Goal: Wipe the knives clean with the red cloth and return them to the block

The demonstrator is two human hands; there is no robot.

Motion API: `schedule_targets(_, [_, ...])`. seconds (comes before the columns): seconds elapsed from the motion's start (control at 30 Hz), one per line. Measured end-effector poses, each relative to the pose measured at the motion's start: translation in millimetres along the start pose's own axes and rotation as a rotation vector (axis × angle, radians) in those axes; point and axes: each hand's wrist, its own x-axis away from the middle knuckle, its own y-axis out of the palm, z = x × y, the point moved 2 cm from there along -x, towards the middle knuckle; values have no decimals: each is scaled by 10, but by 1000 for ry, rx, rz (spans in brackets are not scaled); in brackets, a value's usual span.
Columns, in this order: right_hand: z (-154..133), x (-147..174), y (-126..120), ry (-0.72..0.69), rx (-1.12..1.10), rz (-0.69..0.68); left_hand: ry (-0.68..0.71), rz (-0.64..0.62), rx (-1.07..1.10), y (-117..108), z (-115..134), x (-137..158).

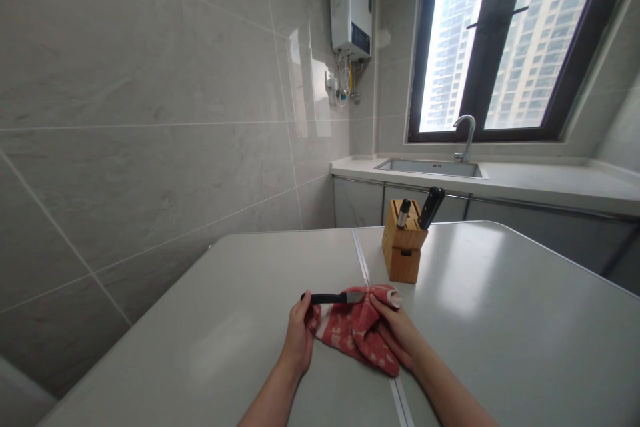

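Observation:
My left hand (301, 325) is closed around the end of the black handle of a knife (327, 298), held level above the table. Red cloth with a pale pattern (357, 330) wraps the knife's blade, so only a short bit of metal by the handle shows. Through the cloth, my right hand (397, 328) pinches the blade, thumb on the near side. The cloth's lower part hangs down between my hands. Just behind them stands a wooden knife block (404, 260), with a black-handled knife (431, 207) and a smaller handle (403, 213) sticking out of its top.
A pale table (240, 287) with a metal seam (361, 257) spreads under my hands. Beyond it runs a counter (545, 177) with a sink (430, 168) and a faucet (467, 137) below a window. A water heater (350, 3) hangs in the corner; a tiled wall (150, 80) rises at left.

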Motion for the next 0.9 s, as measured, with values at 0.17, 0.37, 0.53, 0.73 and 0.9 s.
schedule_targets(0.17, [8,-9,-2,5,15,-16,-4,13,33,-2,8,-4])
schedule_targets(0.37, [-5,4,16,17,36,-26,-8,12,56,-4,11,5])
schedule_targets(0.53, [-12,10,27,8,41,-34,-40,4,105,-5,9,11])
schedule_targets(0.73, [-28,11,35,6,20,2,-81,-14,166,6,22,24])
schedule_targets(0.9, [-43,28,59,6,15,-6,-120,-43,238,-1,31,2])
